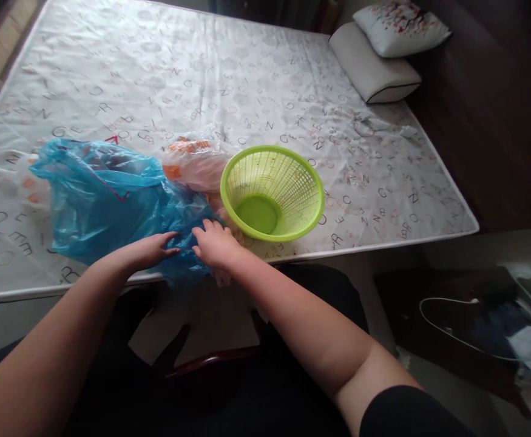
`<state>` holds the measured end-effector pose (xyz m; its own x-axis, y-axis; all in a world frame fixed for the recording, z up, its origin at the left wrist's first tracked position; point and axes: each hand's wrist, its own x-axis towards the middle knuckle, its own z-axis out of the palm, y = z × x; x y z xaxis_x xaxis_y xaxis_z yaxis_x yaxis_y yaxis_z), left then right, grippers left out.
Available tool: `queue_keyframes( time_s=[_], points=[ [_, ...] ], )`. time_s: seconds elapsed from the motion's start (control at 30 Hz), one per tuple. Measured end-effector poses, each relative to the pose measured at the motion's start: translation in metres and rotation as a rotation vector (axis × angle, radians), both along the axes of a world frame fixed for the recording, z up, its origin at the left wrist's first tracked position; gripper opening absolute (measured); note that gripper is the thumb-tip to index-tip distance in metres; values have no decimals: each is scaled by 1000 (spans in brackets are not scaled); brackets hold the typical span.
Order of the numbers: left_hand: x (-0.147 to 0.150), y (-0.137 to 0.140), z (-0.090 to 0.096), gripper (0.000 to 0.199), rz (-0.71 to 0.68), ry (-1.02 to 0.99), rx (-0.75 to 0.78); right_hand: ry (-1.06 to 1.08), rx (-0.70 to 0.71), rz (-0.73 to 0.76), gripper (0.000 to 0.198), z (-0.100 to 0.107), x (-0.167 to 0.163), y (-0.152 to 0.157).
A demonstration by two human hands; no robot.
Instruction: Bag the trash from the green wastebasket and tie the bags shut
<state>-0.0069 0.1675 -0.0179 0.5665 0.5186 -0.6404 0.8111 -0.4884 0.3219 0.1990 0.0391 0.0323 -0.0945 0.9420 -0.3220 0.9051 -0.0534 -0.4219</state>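
From the head camera, both bare hands rest side by side at the near edge of a mattress covered in white sheeting printed with letters (pixel 256 91). The left hand (pixel 149 250) lies palm down with fingers stretched nearly flat on a crumpled translucent blue plastic bag (pixel 105 200); it presses on the film rather than closing around it. The right hand (pixel 215 244) sits just beside the left, fingers curled loosely, its fingertips touching the blue bag's lower right edge; whether it pinches any plastic cannot be told from this angle. The blue bag spreads out ahead of and to the left of both hands. Just beyond the right hand, touching the blue bag, lies a clear plastic bag with orange print (pixel 192 164). Immediately to the right of the right hand stands a round lime-green plastic lattice basket (pixel 272 193), tilted slightly with its open mouth facing the camera. Far ahead to the right, well apart from the hands, lie a grey pillow (pixel 372 70) and a white patterned cushion (pixel 399 27).
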Motion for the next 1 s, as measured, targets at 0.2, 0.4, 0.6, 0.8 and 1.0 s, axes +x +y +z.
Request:
queue_keyframes(
  time_s=[0.2,0.4,0.6,0.8,1.0],
  points=[
    [2,-1,-4,73,6,7,26,18,32,8,38,-2,2,-2],
    [1,0,-7,73,-21,-4,9,52,91,36,35,-3,2,-3],
    [-2,2,-14,73,-37,-54,-25,167,197,47,29,-6,1,3],
    [-3,3,-19,72,-69,-66,-46,201,230,48,29,-5,2,4],
    [-4,3,-21,73,-65,-86,-59,226,153,49,31,11,1,3]
  ],
)
